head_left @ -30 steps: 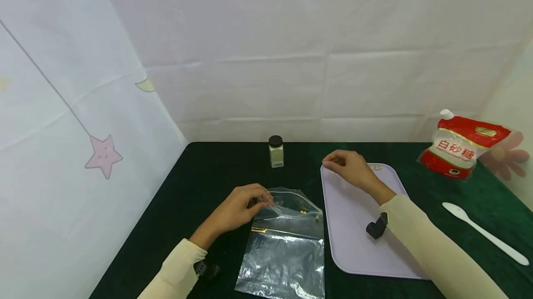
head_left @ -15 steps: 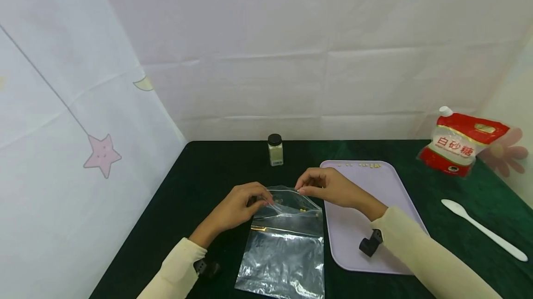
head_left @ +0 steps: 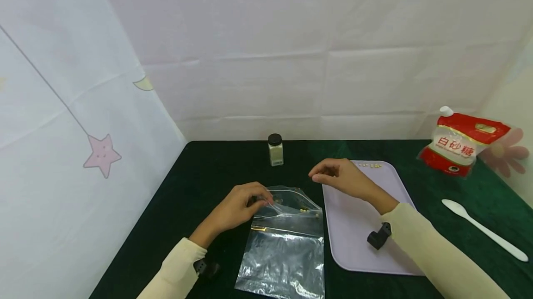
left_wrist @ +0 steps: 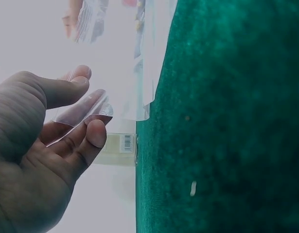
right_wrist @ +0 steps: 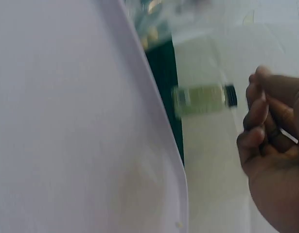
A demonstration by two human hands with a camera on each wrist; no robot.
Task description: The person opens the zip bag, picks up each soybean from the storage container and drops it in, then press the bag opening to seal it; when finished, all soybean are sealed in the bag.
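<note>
My left hand (head_left: pixel 235 208) pinches the mouth edge of a clear zip-lock bag (head_left: pixel 283 262) lying on the dark green cloth; in the left wrist view the clear film (left_wrist: pixel 81 109) runs between thumb and fingers. Several small yellow bean-like pieces (head_left: pixel 304 210) show inside the bag near its mouth. My right hand (head_left: pixel 343 178) hovers over the upper left of a lilac tray (head_left: pixel 354 239), fingers loosely curled. No item shows between its fingertips, in the head view or the right wrist view. Along the tray's far edge lie several more yellow pieces (head_left: pixel 370 165).
A small black-capped jar (head_left: pixel 275 153) stands behind the bag. At the back right is a red and white spouted sugar pouch (head_left: pixel 455 148). A white plastic spoon (head_left: pixel 479 227) lies right of the tray. Light curtains (head_left: pixel 291 90) rise behind the table.
My right hand went from the tray's far left corner to the bag's mouth, then moved back up and right toward the tray. My left hand has kept its place on the bag.
</note>
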